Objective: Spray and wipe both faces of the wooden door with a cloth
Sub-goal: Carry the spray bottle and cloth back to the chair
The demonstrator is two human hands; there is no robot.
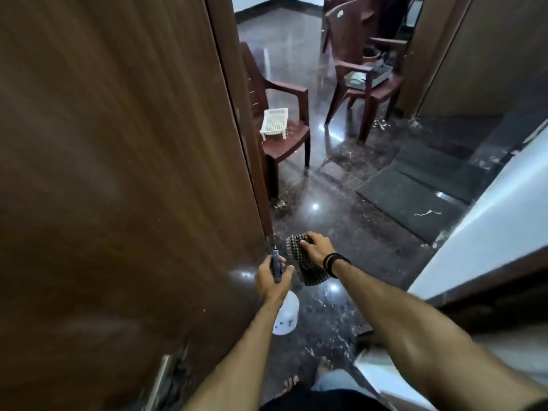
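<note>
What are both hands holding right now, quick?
Left hand: closed around the spray bottle, gripping its dark sprayer head.
Right hand: closed, gripping the checked cloth.

Both forearms are seen bare, with no sleeves reaching them. A stack of thin black bands [331, 264] is worn at the wrist of the right hand [317, 247]. The left hand [271, 281] is left unadorned. Dark clothing is glimpsed at the lower edge
</note>
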